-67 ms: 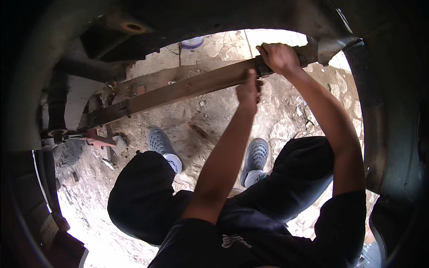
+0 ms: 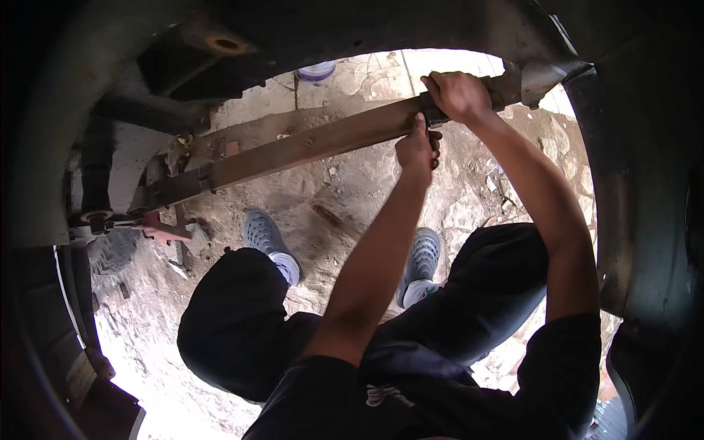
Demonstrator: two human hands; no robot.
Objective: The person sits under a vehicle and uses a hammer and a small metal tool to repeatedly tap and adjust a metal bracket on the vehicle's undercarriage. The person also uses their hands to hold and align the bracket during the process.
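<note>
A long brown metal leaf spring [image 2: 293, 150] slants across the upper middle, lower at its left end and higher at its right. My right hand [image 2: 462, 97] is wrapped over its right part from above, fingers closed round the bar. Just left of that hand, a dark clip [image 2: 433, 108] crosses the spring. My left hand [image 2: 416, 152] is at the spring's lower edge beside the clip, thumb pointing up and fingers curled in. What those fingers hold, if anything, is hidden.
Dark vehicle bodywork [image 2: 623, 183] arches around and above me. A black cylinder like a shock absorber [image 2: 96, 176] stands at the left, near a reddish metal piece [image 2: 166, 228]. Rubble [image 2: 502, 192] lies on the rough ground by my shoes [image 2: 268, 236]. A white-and-purple tub [image 2: 317, 71] sits beyond.
My left hand has shifted slightly right, closer to the clip and my right hand. My right hand stays in place on the leaf spring.
</note>
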